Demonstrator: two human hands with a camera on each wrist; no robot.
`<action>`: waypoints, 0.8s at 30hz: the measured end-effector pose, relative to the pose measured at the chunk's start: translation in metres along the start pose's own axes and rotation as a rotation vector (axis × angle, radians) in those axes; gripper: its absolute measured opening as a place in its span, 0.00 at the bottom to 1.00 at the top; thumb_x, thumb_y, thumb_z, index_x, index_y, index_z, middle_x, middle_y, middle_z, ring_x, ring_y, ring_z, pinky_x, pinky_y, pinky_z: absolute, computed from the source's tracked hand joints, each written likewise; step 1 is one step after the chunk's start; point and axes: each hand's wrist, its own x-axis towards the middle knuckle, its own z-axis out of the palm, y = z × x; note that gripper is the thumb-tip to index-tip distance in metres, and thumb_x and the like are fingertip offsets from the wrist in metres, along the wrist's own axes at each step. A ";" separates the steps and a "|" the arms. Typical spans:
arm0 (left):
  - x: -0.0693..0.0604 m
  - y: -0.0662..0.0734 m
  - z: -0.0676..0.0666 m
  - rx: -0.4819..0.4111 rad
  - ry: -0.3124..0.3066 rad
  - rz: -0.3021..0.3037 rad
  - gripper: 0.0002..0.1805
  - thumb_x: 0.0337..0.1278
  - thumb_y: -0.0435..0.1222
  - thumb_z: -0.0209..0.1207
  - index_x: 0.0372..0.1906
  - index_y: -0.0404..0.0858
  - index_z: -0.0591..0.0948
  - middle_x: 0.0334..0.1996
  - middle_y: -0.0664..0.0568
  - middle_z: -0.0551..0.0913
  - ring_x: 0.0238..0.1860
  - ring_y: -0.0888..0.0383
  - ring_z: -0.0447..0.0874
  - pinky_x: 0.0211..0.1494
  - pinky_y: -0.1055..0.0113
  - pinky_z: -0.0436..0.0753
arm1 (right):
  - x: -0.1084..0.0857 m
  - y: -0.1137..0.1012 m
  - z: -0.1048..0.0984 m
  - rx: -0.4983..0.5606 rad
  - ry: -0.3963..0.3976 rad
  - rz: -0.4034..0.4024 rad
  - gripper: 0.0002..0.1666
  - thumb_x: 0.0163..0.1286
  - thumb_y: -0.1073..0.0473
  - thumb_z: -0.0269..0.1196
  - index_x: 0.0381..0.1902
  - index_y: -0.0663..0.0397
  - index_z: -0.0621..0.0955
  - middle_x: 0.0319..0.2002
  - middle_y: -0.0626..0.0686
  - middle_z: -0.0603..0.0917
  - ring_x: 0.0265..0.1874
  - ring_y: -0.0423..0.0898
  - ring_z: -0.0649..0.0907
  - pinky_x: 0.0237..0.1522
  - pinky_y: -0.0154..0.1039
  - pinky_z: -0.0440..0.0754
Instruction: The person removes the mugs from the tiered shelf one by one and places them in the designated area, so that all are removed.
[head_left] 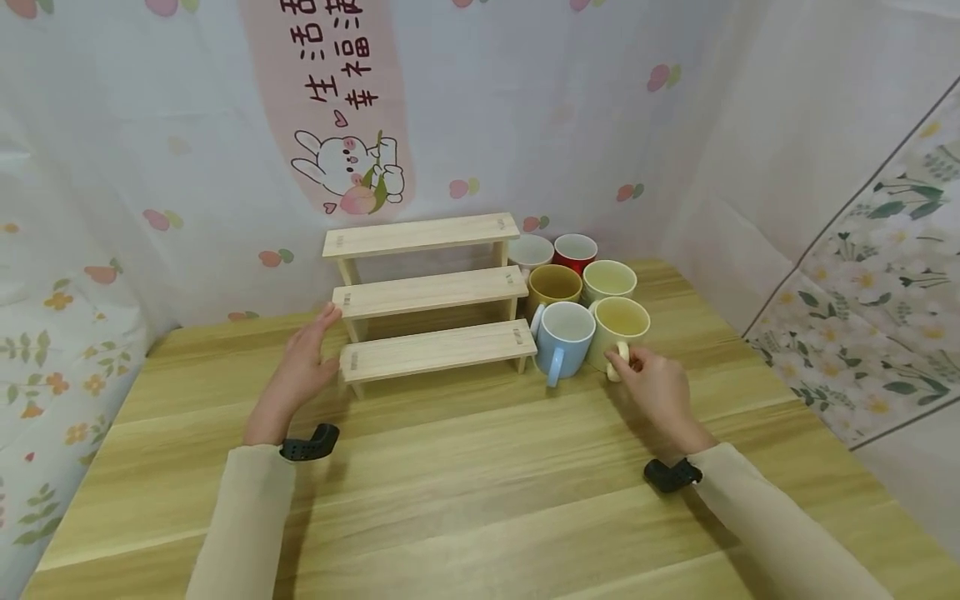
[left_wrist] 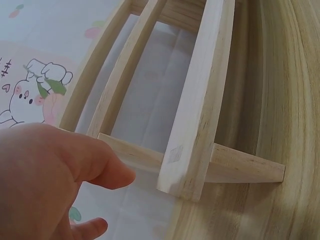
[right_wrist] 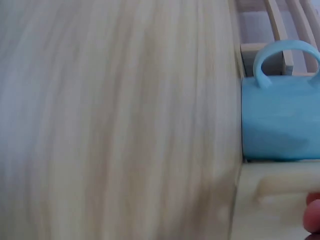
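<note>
A pale yellow mug (head_left: 600, 348) stands upright at the front right of a group of mugs. My right hand (head_left: 660, 387) pinches its handle between thumb and fingers; in the right wrist view only a fingertip (right_wrist: 312, 216) shows beside that handle. Close by on the left stands a light blue mug (head_left: 564, 346), its handle toward me. My left hand (head_left: 300, 367) is at the left end of a three-step wooden rack (head_left: 435, 348), fingers extended, thumb apart from them. Whether its fingertips touch the rack cannot be told.
Behind the front mugs stand a mustard mug (head_left: 555, 287), a pale green mug (head_left: 611, 283), a red mug (head_left: 574, 253) and a whitish mug (head_left: 528, 252). They crowd the rack's right end. A patterned cloth (head_left: 517, 125) hangs behind the wooden table (head_left: 450, 483).
</note>
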 end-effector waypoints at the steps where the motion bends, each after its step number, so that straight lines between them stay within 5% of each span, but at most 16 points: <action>1: 0.000 0.001 -0.001 0.003 0.000 0.001 0.40 0.52 0.20 0.51 0.73 0.29 0.53 0.75 0.37 0.45 0.71 0.28 0.45 0.72 0.36 0.41 | 0.002 0.000 -0.003 -0.015 -0.016 -0.009 0.22 0.65 0.50 0.63 0.14 0.52 0.73 0.10 0.49 0.71 0.11 0.45 0.67 0.14 0.37 0.60; 8: 0.001 0.004 -0.005 -0.003 -0.020 -0.008 0.33 0.66 0.29 0.49 0.73 0.30 0.53 0.76 0.38 0.44 0.71 0.29 0.44 0.72 0.36 0.41 | 0.020 0.003 -0.027 -0.044 0.083 -0.129 0.22 0.65 0.59 0.59 0.11 0.54 0.69 0.08 0.48 0.65 0.09 0.41 0.61 0.13 0.34 0.55; 14: 0.003 0.004 -0.008 -0.002 -0.050 -0.010 0.32 0.71 0.35 0.46 0.73 0.29 0.53 0.76 0.37 0.44 0.72 0.30 0.43 0.72 0.36 0.40 | 0.029 -0.002 -0.034 -0.023 0.038 -0.149 0.19 0.65 0.57 0.58 0.15 0.56 0.75 0.10 0.49 0.72 0.11 0.42 0.66 0.15 0.35 0.61; 19: 0.006 0.006 -0.013 0.071 -0.078 0.011 0.32 0.73 0.40 0.45 0.73 0.29 0.52 0.75 0.34 0.45 0.73 0.34 0.45 0.73 0.39 0.37 | 0.030 -0.008 -0.033 0.034 0.016 -0.142 0.15 0.65 0.57 0.58 0.24 0.62 0.82 0.23 0.59 0.84 0.25 0.57 0.80 0.27 0.50 0.75; 24: 0.006 0.009 -0.015 0.137 -0.117 -0.037 0.36 0.72 0.48 0.43 0.75 0.35 0.50 0.76 0.37 0.41 0.73 0.29 0.36 0.71 0.34 0.39 | 0.030 -0.013 -0.035 0.065 0.057 -0.151 0.14 0.64 0.58 0.60 0.31 0.67 0.83 0.32 0.65 0.85 0.38 0.62 0.80 0.40 0.57 0.76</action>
